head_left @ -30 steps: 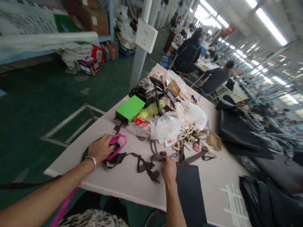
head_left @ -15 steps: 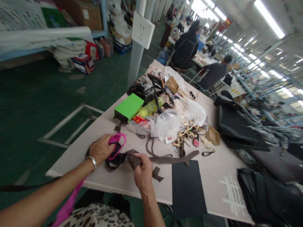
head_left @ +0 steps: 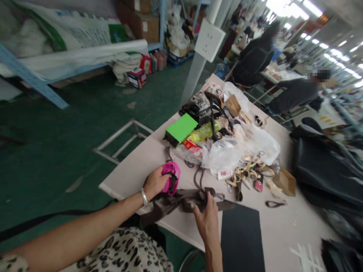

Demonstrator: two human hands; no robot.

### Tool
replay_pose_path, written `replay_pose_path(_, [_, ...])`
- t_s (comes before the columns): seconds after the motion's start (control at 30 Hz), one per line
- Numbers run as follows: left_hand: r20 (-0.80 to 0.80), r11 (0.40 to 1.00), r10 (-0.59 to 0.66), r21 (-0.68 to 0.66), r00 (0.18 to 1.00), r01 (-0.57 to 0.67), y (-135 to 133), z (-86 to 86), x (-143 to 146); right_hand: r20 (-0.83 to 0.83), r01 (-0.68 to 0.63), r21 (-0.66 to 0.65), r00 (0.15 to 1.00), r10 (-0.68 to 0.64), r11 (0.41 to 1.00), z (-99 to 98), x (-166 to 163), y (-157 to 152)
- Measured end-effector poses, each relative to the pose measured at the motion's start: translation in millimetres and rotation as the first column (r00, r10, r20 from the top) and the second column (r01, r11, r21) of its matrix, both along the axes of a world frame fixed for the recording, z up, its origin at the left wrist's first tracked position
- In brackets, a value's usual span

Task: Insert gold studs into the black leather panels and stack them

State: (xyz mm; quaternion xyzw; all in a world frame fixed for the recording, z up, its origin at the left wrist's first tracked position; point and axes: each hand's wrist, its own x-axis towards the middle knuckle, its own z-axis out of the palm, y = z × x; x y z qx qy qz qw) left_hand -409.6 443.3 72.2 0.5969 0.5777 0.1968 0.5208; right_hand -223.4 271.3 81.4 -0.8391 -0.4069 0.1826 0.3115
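Left hand [head_left: 155, 182]: fingers closed around a bunched pink strap [head_left: 171, 180]; a dark loop crosses the pink. Silver bracelet at the wrist.
Right hand [head_left: 206, 218]: fingers curled onto a bundle of brown straps [head_left: 178, 202], gripping it from the near side.
Brown straps: lying across the near edge of the desk [head_left: 133, 173], between the two hands; one end hangs over the edge, the other tapers toward the right past the right hand.
Pink strap: held just above the desk, touching the brown bundle's left end.
Black sheet [head_left: 242, 236]: flat on the desk, just right of the right hand.
Clutter behind: green box [head_left: 181, 128], yellow-green bottle [head_left: 204, 130] beside it, clear plastic bags [head_left: 227, 153], tangle of beige strips [head_left: 249, 172], small cardboard box [head_left: 285, 182].
Far right: black bags [head_left: 326, 170] piled on the desk.
Background: two people seated at another table, turned away; white post with socket plate [head_left: 210, 34].
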Motion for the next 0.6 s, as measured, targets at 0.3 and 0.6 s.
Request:
replay_pose_path(0.3, [0.292,0.885,-0.192,-0.361,0.937,0.294,-72,23.8,54,-0.464,-0.027,0.046,0.885,0.045,0.999,-22.5,-45,-1])
replay_pose_path(0.6, [0.339,0.931,-0.241,-0.186,0.909,0.316,-38,48.2,-5,-0.486,0.058,0.053,0.874,-0.025,0.997,-44.6,-19,10])
